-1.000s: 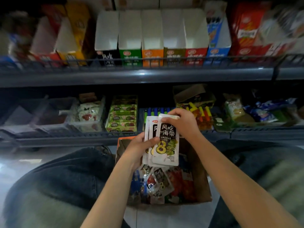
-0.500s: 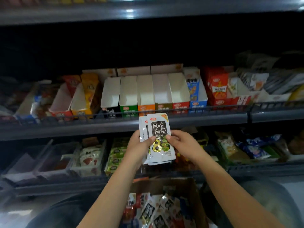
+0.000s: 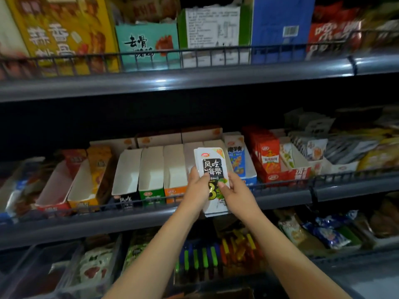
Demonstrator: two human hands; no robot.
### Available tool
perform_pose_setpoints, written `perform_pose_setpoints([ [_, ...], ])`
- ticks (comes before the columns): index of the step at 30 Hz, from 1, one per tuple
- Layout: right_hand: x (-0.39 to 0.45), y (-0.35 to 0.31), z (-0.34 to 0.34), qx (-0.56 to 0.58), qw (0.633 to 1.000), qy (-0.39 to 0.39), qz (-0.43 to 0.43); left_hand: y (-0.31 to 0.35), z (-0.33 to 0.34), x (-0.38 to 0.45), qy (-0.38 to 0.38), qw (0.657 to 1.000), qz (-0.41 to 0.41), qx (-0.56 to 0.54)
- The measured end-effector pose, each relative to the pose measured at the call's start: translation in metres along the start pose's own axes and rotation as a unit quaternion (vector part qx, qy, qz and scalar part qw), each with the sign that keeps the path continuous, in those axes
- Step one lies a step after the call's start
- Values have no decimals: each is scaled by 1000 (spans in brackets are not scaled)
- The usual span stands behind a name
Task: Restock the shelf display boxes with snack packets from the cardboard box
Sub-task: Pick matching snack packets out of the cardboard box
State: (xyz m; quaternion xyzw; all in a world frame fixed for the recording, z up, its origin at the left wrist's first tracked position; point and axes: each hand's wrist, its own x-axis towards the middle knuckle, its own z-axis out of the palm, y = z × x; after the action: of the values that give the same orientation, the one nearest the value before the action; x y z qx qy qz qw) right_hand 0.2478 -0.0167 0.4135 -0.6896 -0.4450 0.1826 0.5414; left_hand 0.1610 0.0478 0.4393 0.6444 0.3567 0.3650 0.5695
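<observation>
Upright between them, left hand (image 3: 195, 192) and right hand (image 3: 236, 194) grip the snack packets (image 3: 212, 167)

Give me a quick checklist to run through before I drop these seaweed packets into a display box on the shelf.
1. Grip on the packets: ok. The left hand and right hand both hold the stack.
2. Stack squared up: ok, the edges look roughly aligned.
3. Matching box found: cannot tell. The black-fronted box looks closest to the packets' black label, but its print is too blurred to read.
4. Room in that box: ok, its white inside looks empty.
5. Hands lined up with that box: not ok. The packets are in front of boxes further right.
6. Rail cleared: ok, the packets' tops stand above it.
</observation>
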Motion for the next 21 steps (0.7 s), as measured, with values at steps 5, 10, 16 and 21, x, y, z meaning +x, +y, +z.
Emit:
perform_pose_setpoints([
  [5,43,-3,-18,-3,999,34,6,20,4,38,-6,1000,12,15],
  [10,86,-17,-31,-3,999,38,-10,37,6,78,9,998,61,0],
  [16,122,-26,-25,-24,999,26,-40,47,-2,101,23,996,60,-55],
  [21,127,-37,-9,-62,996,-5,-67,39,-14,105,-4,999,14,-47],
])
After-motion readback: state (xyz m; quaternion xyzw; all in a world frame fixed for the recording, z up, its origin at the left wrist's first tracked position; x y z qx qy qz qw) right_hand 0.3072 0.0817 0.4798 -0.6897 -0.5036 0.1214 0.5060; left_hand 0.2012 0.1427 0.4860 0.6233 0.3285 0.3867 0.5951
